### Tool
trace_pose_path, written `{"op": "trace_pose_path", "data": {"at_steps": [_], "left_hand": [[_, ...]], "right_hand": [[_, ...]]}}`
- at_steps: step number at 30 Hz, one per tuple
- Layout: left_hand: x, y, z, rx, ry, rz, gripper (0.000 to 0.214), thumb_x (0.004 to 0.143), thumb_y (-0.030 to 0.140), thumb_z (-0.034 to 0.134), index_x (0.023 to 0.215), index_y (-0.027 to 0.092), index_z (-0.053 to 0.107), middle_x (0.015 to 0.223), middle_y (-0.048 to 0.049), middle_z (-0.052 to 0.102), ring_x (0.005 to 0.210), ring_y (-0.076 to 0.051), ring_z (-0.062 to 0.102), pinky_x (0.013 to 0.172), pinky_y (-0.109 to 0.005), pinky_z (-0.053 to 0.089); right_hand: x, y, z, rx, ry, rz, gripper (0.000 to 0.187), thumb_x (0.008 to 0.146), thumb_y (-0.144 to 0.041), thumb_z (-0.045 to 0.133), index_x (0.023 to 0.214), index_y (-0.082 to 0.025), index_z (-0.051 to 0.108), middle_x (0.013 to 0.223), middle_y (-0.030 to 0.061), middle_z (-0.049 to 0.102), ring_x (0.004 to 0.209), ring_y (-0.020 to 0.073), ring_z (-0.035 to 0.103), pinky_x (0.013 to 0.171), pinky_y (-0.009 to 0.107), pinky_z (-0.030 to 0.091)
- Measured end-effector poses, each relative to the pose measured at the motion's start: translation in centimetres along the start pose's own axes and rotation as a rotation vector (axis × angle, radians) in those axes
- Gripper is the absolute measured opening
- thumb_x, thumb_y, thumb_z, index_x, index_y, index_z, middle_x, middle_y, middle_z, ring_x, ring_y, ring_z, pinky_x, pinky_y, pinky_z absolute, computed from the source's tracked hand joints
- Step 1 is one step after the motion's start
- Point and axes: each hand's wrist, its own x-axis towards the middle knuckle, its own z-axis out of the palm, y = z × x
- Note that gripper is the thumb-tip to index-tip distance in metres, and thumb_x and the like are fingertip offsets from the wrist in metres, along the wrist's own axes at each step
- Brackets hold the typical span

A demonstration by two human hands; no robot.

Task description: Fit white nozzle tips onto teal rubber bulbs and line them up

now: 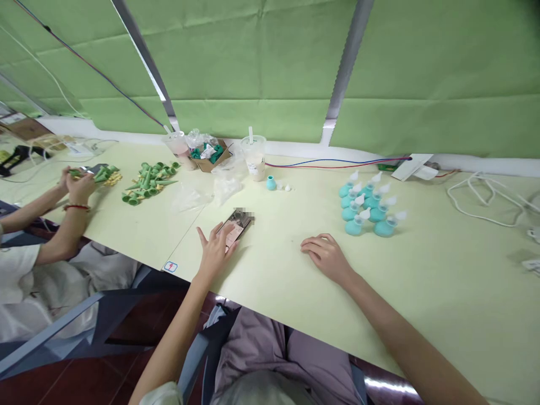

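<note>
A smartphone [241, 219] with a lit screen lies on the pale table. My left hand [214, 252] rests over its lower end, fingers spread and touching the screen. On the tabletop to the right, my right hand [328, 257] lies palm down with its fingers loosely stretched out, holding nothing. Beyond it stand several teal squeeze bulbs [353, 226] with white pointed nozzles, grouped in rows. One teal bulb without a nozzle [270, 183] is farther back, beside small white pieces [287, 187].
Two plastic drink cups [254, 157], a cardboard box [210, 164] and clear plastic bags [225, 188] stand along the back. At left, a co-worker's hands [80, 184] hold something near green cone-shaped parts [147, 183]. White cables [485, 197] lie at right.
</note>
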Motion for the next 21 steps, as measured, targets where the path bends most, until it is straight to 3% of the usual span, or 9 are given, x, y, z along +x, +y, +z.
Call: {"op": "trace_pose_path", "data": {"at_steps": [7,11,16,18,21], "left_hand": [[0.1,0.0,-0.3,-0.004,0.041,-0.001,0.045,0.095,0.045,0.038,0.133,0.019,0.038,0.128,-0.0121,0.056,0.127,-0.030,0.042,0.108,-0.066,-0.009],[-0.3,-0.3,-1.2,-0.032,0.076,-0.149,0.056,0.091,0.047,0.045,0.137,0.018,0.032,0.133,-0.0164,0.049,0.128,-0.032,0.040,0.109,-0.066,-0.002],[-1.8,-1.2,-1.4,-0.126,-0.054,-0.310,0.084,0.078,0.053,0.062,0.142,0.019,0.020,0.146,-0.0193,0.031,0.132,-0.037,0.033,0.106,-0.069,0.007],[-2.4,-1.4,-1.2,-0.150,-0.100,-0.349,0.083,0.077,0.050,0.064,0.142,0.019,0.022,0.143,-0.0180,0.037,0.130,-0.036,0.036,0.107,-0.066,0.011],[-2.5,-1.7,-0.8,-0.173,-0.101,-0.383,0.074,0.077,0.046,0.064,0.138,0.021,0.030,0.131,-0.0132,0.051,0.120,-0.033,0.047,0.103,-0.054,0.031]], "right_hand": [[0.0,0.1,0.1,-0.003,-0.003,-0.008,0.022,0.087,-0.004,0.047,0.084,-0.021,0.061,0.091,-0.0018,0.070,0.080,0.0122,0.064,0.085,0.033,0.037],[-0.1,0.1,0.1,-0.011,-0.005,-0.011,0.021,0.088,-0.005,0.047,0.083,-0.021,0.061,0.090,-0.0018,0.070,0.080,0.0125,0.063,0.085,0.033,0.037],[-0.1,0.2,0.1,-0.006,0.001,-0.015,0.022,0.087,-0.004,0.047,0.083,-0.020,0.061,0.090,-0.0021,0.070,0.080,0.0120,0.063,0.085,0.033,0.037],[-0.1,0.1,0.2,-0.007,0.004,-0.019,0.021,0.087,-0.004,0.047,0.083,-0.020,0.061,0.090,-0.0021,0.070,0.079,0.0116,0.063,0.084,0.032,0.037],[0.0,-0.3,0.0,-0.049,0.035,-0.033,0.022,0.087,-0.004,0.046,0.086,-0.021,0.062,0.092,-0.0017,0.071,0.081,0.0110,0.063,0.085,0.032,0.037]]}}
